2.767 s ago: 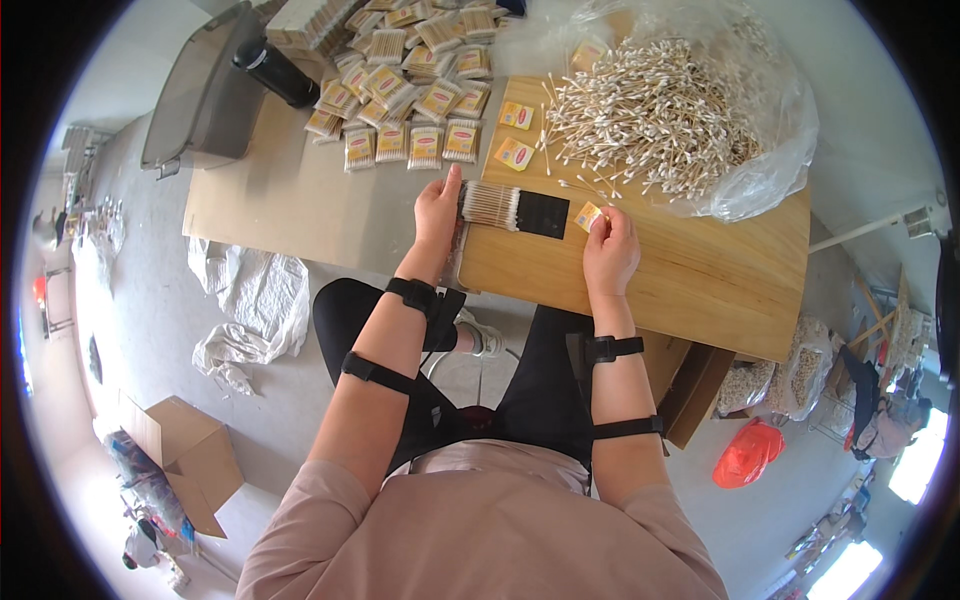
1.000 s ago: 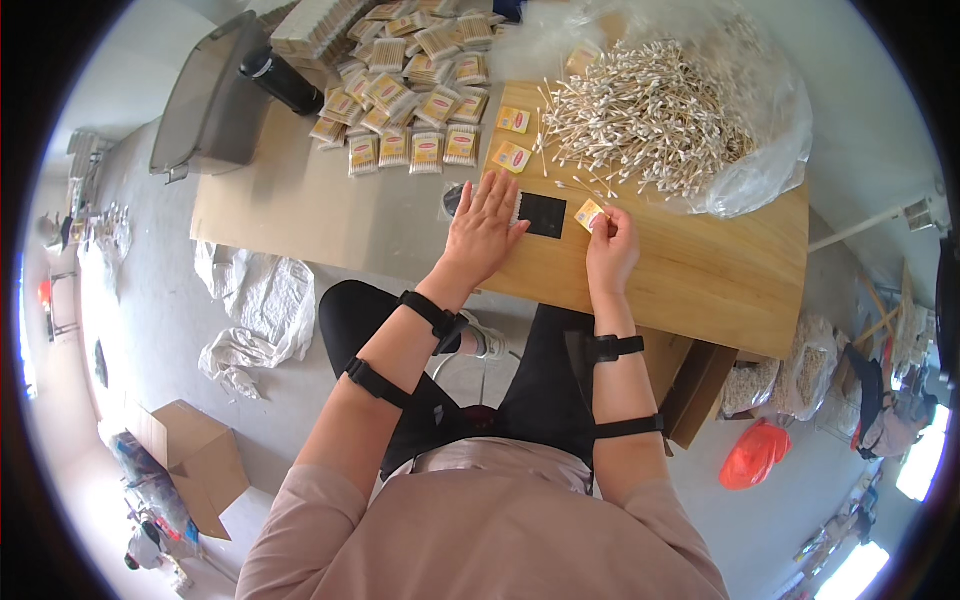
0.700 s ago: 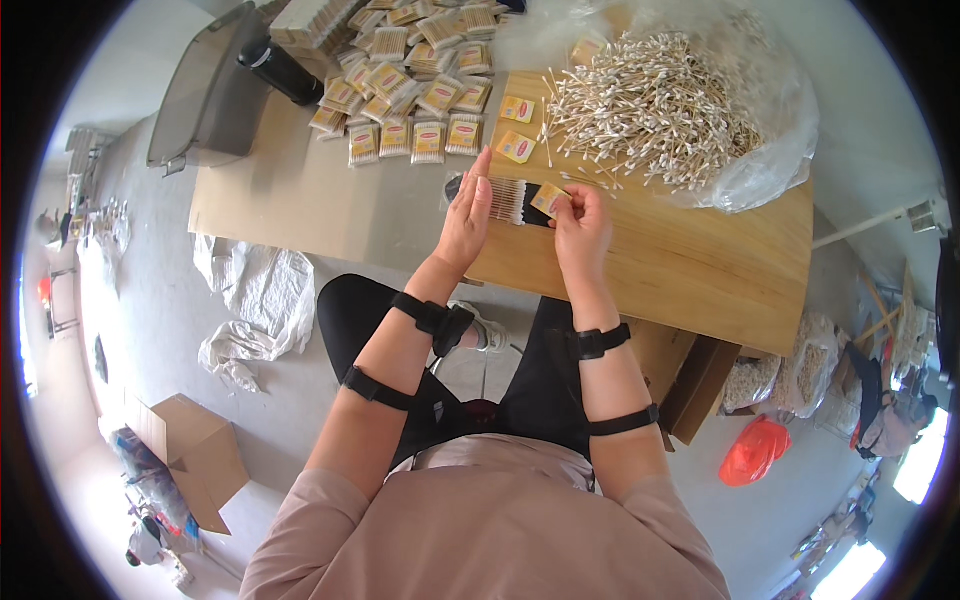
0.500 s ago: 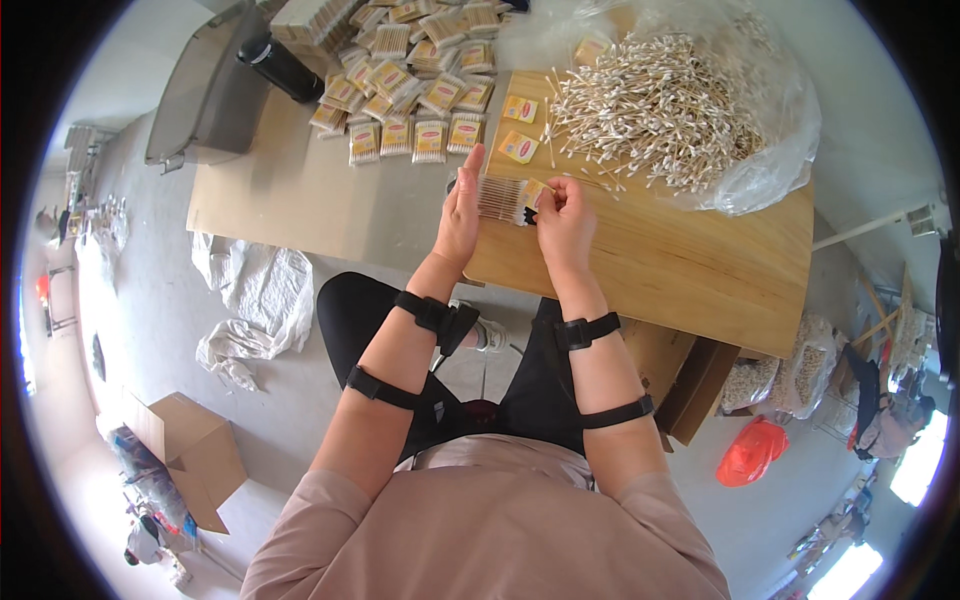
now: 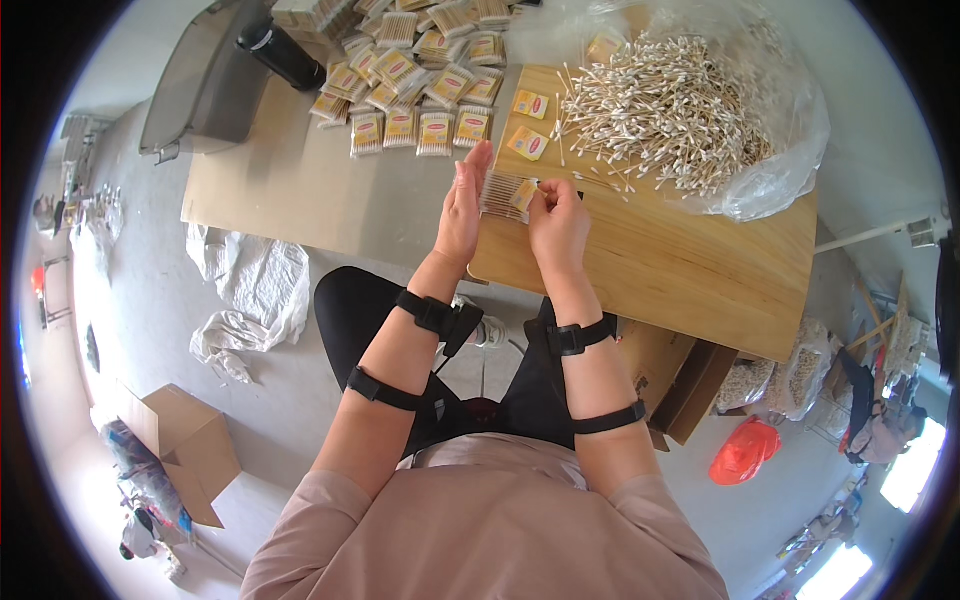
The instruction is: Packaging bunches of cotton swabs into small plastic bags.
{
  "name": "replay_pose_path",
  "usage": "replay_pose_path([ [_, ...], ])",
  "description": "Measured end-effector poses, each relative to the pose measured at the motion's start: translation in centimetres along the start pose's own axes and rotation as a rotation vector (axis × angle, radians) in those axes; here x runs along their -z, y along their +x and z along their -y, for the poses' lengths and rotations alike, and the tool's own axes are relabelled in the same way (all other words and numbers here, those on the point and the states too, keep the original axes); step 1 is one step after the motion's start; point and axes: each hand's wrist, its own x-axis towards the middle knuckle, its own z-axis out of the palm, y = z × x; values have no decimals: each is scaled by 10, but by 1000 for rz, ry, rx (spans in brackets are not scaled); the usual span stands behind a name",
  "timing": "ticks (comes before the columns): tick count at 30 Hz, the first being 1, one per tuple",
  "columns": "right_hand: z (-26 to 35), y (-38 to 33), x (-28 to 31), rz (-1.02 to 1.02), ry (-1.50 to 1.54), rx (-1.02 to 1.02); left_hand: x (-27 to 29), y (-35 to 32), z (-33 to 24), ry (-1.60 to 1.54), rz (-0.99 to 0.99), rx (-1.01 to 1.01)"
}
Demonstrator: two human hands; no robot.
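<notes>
A clear packet of cotton swabs (image 5: 502,194) lies near the front edge of the wooden board, its sticks side by side. My left hand (image 5: 460,215) stands on edge along its left end, fingers straight and pressed flat against it. A small yellow label card (image 5: 525,193) lies slanted over the packet's right part, pinched at its edge by the fingertips of my right hand (image 5: 561,225). Whether the card is under or on the plastic I cannot tell. Two more yellow cards (image 5: 528,143) lie on the board beyond my hands.
Loose cotton swabs (image 5: 670,115) spill in a heap from a clear plastic bag (image 5: 770,190) at the right. Filled swab packets (image 5: 435,132) are piled at the back left, near a black bottle (image 5: 282,58) and a grey bin (image 5: 205,85). The wooden board (image 5: 690,265) reaches toward my lap.
My right hand has moved slightly left and nearer to me, and the yellow card now lies further in over the packet. My left hand keeps its place at the packet's end.
</notes>
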Motion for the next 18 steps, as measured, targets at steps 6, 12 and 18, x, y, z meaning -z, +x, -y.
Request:
replay_pose_path([
  [6,-1,10,4,106,-18,19,1,1,3,-20,16,-25],
  [12,5,20,8,195,-103,-30,0,2,3,-21,4,-14],
  [18,8,26,9,219,-155,5,-1,2,2,-38,-6,-8],
])
